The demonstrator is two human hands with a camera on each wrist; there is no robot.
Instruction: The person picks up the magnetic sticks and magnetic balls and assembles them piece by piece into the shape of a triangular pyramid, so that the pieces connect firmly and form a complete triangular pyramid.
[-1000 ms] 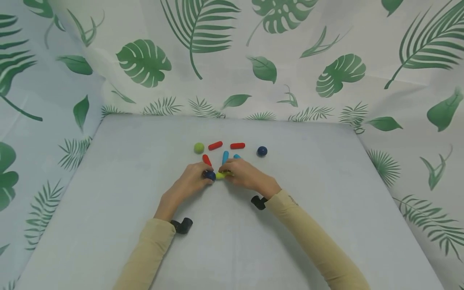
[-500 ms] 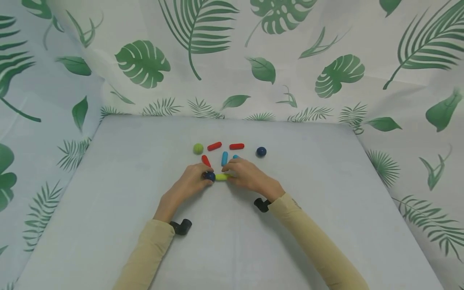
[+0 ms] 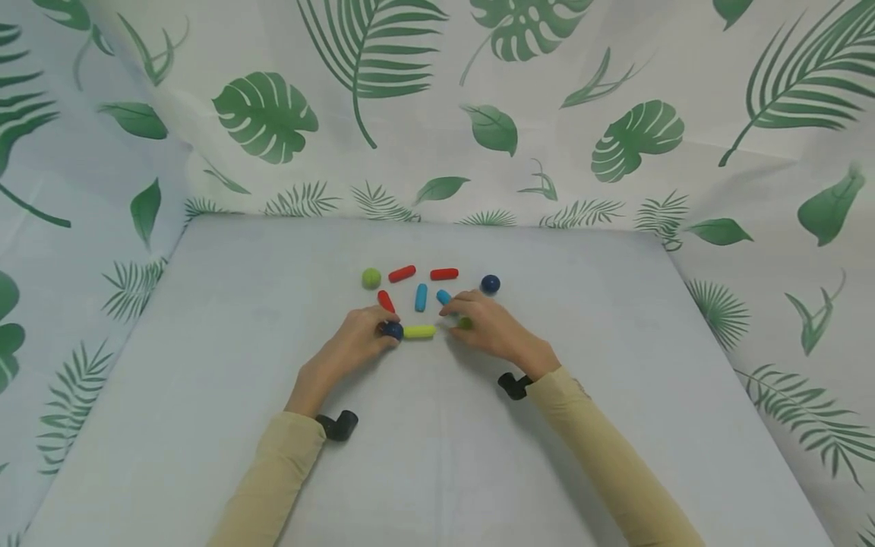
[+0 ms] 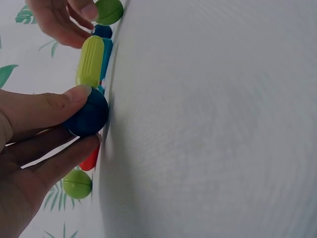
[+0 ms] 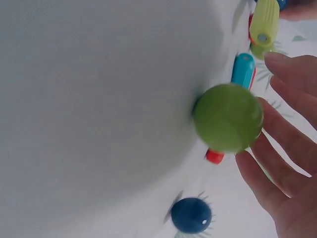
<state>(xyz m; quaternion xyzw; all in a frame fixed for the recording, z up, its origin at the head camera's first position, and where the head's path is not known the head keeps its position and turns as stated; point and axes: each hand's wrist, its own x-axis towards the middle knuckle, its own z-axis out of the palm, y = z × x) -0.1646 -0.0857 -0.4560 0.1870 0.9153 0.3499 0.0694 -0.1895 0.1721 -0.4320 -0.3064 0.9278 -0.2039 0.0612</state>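
While left hand (image 3: 350, 338) pinches dark blue ball (image 4: 90, 118) at end of yellow rod (image 3: 419, 332), fingers masking part, right hand (image 3: 494, 327) looks released, fingers apart; green ball (image 5: 228, 118) beside them mostly hidden from head view, contact unclear. Visible at white table (image 3: 410, 448): 2 dark blue balls, 2 green; 3 red rods (image 3: 402, 273), 2 light blue rods (image 3: 421, 297) (1 part hidden), 1 yellow.
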